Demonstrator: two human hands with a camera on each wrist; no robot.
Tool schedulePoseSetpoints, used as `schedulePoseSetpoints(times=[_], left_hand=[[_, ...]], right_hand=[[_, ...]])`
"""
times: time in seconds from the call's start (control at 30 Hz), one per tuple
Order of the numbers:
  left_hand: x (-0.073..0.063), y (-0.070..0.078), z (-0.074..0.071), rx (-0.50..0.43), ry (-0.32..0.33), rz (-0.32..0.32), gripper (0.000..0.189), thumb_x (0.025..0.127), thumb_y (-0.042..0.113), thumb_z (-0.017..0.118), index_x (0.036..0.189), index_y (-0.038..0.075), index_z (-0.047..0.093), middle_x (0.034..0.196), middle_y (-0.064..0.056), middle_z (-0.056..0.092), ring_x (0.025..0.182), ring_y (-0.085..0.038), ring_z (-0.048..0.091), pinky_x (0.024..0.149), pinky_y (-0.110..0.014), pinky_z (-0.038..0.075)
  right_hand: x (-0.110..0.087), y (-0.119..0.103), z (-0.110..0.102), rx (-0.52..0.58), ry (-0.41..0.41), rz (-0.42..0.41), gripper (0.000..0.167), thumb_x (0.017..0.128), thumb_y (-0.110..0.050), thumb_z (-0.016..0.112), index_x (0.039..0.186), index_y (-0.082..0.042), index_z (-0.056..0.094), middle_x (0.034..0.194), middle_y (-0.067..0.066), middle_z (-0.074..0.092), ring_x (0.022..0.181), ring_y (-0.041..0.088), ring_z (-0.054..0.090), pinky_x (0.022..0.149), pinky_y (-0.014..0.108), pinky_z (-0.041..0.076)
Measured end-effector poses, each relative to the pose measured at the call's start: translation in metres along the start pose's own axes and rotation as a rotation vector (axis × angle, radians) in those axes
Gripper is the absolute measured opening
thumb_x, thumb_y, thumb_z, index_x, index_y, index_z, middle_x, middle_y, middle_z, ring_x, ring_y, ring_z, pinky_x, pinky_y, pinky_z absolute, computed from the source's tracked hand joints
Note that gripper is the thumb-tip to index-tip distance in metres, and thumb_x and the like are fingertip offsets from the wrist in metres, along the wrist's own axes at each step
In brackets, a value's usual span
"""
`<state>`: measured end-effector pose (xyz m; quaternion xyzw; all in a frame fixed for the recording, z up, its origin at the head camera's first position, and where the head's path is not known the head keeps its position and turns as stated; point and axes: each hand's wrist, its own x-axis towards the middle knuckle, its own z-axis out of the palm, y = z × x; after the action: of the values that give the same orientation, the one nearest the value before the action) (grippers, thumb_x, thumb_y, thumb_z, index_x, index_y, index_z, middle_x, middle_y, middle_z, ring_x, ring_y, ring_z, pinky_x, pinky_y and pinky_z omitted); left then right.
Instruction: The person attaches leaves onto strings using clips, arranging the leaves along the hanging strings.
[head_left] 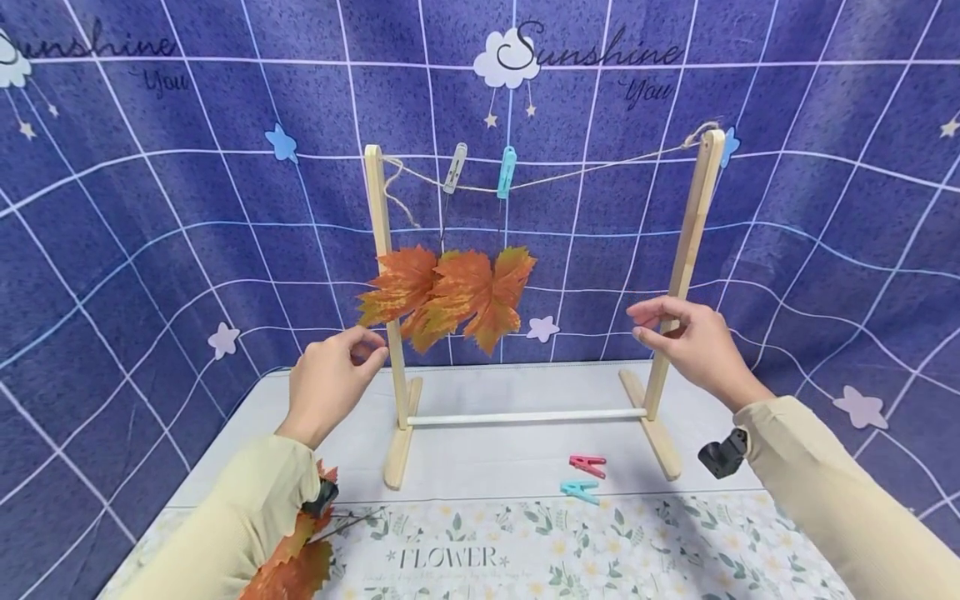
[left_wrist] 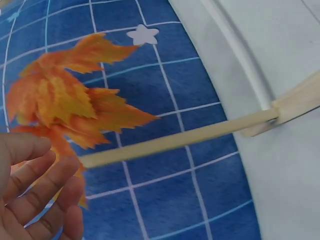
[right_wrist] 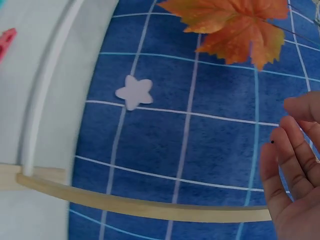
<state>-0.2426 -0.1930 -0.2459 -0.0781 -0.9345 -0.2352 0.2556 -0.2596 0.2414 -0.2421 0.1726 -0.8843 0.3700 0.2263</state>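
Two orange maple leaves hang by their stems from a twine line on a wooden rack. A grey clothespin grips the stem of the left leaf, and a turquoise clothespin that of the right leaf. My left hand is beside the rack's left post, below the left leaf, fingers loosely bent and holding nothing. Near the right post, my right hand hovers with relaxed fingers, also holding nothing. In the right wrist view, the right hand's fingers are apart from the leaf.
A red clothespin and another turquoise clothespin lie on the table in front of the white crossbar. More orange leaves lie at the lower left, partly hidden by my left sleeve. Behind the rack hangs a blue gridded cloth.
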Motion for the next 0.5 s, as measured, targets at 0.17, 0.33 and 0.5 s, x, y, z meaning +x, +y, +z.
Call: schedulePoseSetpoints(times=[0.17,0.33,0.5], left_hand=[[-0.011,-0.021,0.008,-0.008,-0.032,-0.064,0.016,0.096,0.026,0.068,0.101,0.014,0.076,0.083,0.000,0.074,0.068,-0.018,0.065,0.057,-0.037,0.044],[-0.022,-0.040,0.016,0.004,-0.094,-0.130,0.018,0.096,0.025,0.068,0.104,0.012,0.076,0.090,-0.005,0.075,0.078,-0.023,0.069,0.061,-0.041,0.049],[-0.036,-0.057,0.026,0.018,-0.193,-0.155,0.016,0.094,0.023,0.069,0.104,0.013,0.076,0.091,-0.005,0.075,0.081,-0.025,0.070,0.063,-0.043,0.050]], right_hand=[[-0.015,0.016,0.015,0.029,-0.020,0.007,0.019,0.092,0.002,0.071,0.110,-0.003,0.074,0.097,0.012,0.074,0.081,0.015,0.067,0.068,0.019,0.053],[-0.029,0.028,0.023,0.020,-0.066,0.049,0.025,0.090,0.008,0.066,0.111,-0.003,0.073,0.103,0.013,0.073,0.092,0.026,0.068,0.073,0.021,0.054],[-0.039,0.035,0.028,0.032,-0.082,0.062,0.027,0.088,0.011,0.065,0.110,-0.002,0.074,0.103,0.013,0.073,0.093,0.025,0.067,0.074,0.023,0.055]])
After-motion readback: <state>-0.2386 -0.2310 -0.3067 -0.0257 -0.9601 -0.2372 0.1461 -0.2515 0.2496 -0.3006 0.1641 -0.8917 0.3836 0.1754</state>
